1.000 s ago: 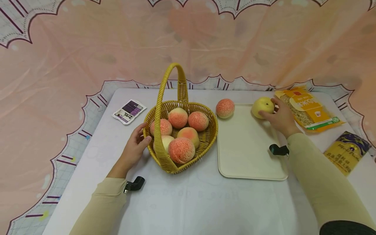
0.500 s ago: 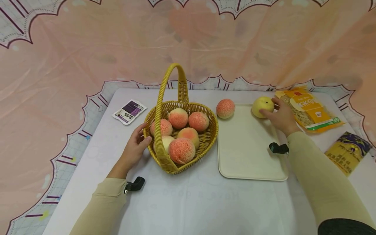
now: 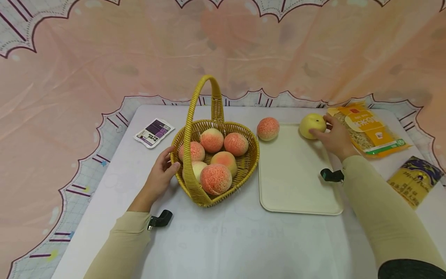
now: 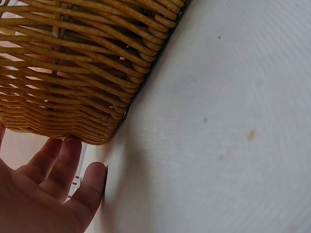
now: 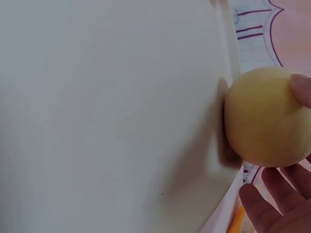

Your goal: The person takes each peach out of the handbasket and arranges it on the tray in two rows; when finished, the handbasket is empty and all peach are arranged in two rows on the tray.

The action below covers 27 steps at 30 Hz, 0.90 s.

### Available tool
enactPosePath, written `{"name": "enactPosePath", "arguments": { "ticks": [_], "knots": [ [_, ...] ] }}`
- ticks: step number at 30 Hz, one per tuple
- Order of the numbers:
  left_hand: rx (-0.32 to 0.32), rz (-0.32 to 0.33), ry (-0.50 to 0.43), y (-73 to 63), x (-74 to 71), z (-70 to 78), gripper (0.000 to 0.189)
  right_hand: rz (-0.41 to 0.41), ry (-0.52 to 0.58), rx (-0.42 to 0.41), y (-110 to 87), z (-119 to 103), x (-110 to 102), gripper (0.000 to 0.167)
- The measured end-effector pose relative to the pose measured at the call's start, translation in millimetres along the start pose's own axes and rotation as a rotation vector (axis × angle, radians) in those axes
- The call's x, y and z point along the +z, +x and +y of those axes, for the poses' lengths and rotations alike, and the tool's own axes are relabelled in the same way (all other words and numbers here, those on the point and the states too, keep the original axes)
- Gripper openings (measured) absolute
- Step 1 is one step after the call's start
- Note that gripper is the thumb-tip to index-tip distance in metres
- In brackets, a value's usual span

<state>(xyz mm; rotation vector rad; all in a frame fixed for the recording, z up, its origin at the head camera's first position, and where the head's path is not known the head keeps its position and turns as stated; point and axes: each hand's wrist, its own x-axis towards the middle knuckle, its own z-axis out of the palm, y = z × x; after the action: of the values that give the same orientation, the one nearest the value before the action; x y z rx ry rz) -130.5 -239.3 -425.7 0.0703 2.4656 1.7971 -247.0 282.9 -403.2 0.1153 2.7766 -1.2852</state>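
Observation:
A yellow apple [image 3: 312, 126] sits at the far right corner of the cream tray [image 3: 299, 174]. My right hand [image 3: 336, 139] holds it between thumb and fingers; in the right wrist view a fingertip [image 5: 302, 90] presses on its skin and other fingers lie beside it. My left hand [image 3: 161, 172] rests against the left side of the yellow heart-shaped wicker basket [image 3: 249, 164], its fingertips touching the weave in the left wrist view. Inside the basket lie several peaches [image 3: 216, 179]. Another peach [image 3: 268, 129] sits at the tray's far left corner.
Past the right hand lies an orange-and-clear bag of grain [image 3: 371, 130]. A gold and dark-blue packet [image 3: 414, 182] is at the right table edge. A small white and purple packet [image 3: 154, 133] lies left of the basket. The basket's tall handle [image 3: 190, 112] arches over it.

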Motion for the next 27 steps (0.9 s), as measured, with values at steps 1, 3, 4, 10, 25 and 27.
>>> {"name": "enactPosePath", "arguments": {
  "ticks": [1,3,4,10,25,27],
  "knots": [
    [0.000,0.000,0.001,-0.3,0.2,0.8,0.063,0.000,0.001,0.000,0.0,0,0,0.097],
    [0.001,0.001,0.002,-0.4,0.1,1.2,0.063,-0.003,-0.001,-0.001,0.0,0,-1,0.097],
    [0.002,0.002,0.003,-0.5,0.0,1.3,0.062,-0.005,-0.004,-0.001,0.0,-1,-1,0.097],
    [0.005,0.001,-0.002,-0.7,0.4,1.0,0.062,-0.018,-0.003,0.013,-1.1,0,-4,0.098],
    [-0.004,0.000,-0.003,-1.0,0.5,1.9,0.064,-0.007,-0.020,0.017,-5.9,5,-10,0.095],
    [-0.005,-0.001,-0.003,-1.1,0.3,1.5,0.064,-0.008,-0.017,0.026,-7.8,5,-11,0.093]
  ]
}}
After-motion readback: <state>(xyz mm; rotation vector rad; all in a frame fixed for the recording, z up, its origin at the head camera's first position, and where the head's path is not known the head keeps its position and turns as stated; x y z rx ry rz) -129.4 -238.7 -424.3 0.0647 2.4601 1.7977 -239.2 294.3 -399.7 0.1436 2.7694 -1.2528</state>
